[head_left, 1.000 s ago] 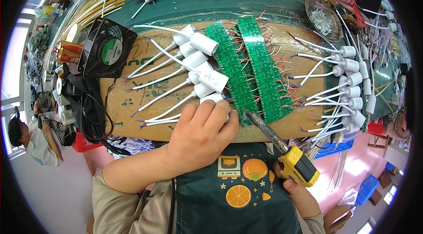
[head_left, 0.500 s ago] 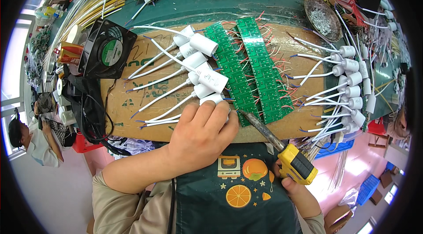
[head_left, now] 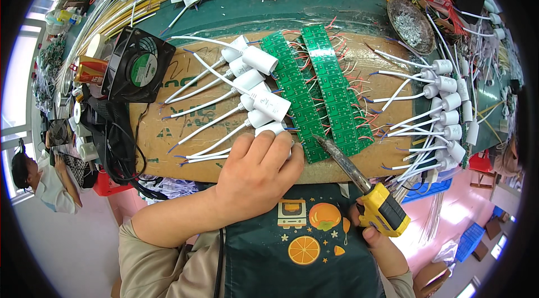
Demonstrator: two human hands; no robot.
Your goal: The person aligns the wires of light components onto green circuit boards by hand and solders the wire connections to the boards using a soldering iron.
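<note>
My left hand (head_left: 260, 170) is closed at the near end of a row of white cylindrical housings (head_left: 272, 107), its fingers bent round one mostly hidden behind them. Beside its fingertips lies the near end of a green circuit board strip (head_left: 295, 87), with blue wire ends from the housings along its left edge. In my right hand (head_left: 375, 237) is a soldering iron (head_left: 384, 211) with a yellow and black handle. The iron's metal tip slants up and left over the strip's near end; whether it touches cannot be told. A second strip (head_left: 331, 82) with red wires lies alongside.
Brown cardboard (head_left: 224, 160) lies under the work. More white housings with cables (head_left: 446, 100) line its right side. A black fan (head_left: 137, 65) stands left, and a round dish of silvery bits (head_left: 411, 24) sits at the back right. Another person (head_left: 48, 180) is far left.
The soldering iron has shifted slightly right, its tip moving a little right and away from my left fingers. My left hand has barely moved.
</note>
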